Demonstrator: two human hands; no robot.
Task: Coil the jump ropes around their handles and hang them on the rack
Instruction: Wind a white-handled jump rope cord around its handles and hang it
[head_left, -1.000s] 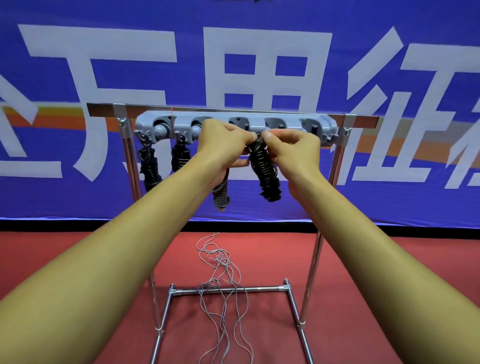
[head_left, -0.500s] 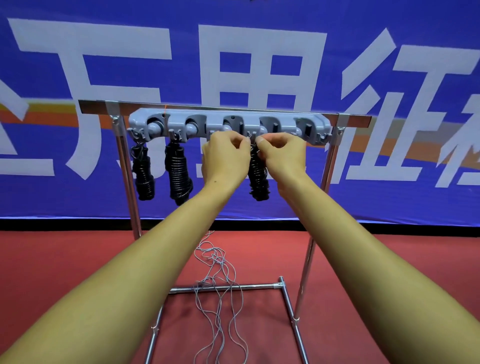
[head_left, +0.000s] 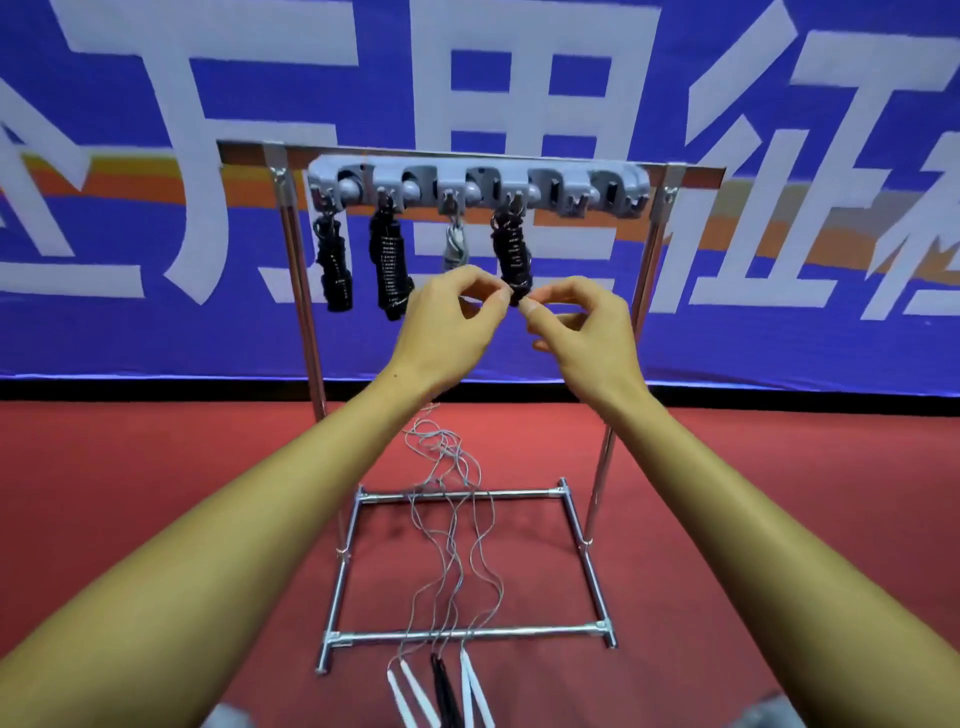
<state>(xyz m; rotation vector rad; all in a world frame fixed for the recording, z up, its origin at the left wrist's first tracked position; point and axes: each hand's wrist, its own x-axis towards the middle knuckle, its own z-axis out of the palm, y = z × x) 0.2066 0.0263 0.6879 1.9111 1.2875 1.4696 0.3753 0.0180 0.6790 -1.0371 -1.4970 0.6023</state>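
A metal rack carries a grey hook bar (head_left: 540, 179) across its top. Hanging from its hooks are two black coiled ropes (head_left: 388, 265) at the left, a grey coiled rope (head_left: 456, 248), and a third black coiled rope (head_left: 511, 254). My left hand (head_left: 449, 322) and my right hand (head_left: 584, 330) are raised just below that third black coil, and their curled fingertips pinch its bottom end from either side. Loose grey ropes (head_left: 447, 525) lie tangled on the floor under the rack, with white and black handles (head_left: 441, 691) at the near edge.
The rack's two uprights (head_left: 304, 312) stand on a rectangular floor frame (head_left: 467, 633) on red flooring. A blue banner with large white characters hangs right behind the rack. Hooks on the right part of the bar hold nothing.
Both hands have dropped from the hook on the bar to the bottom end of the third black coil, which now hangs from its hook. The view has tilted down.
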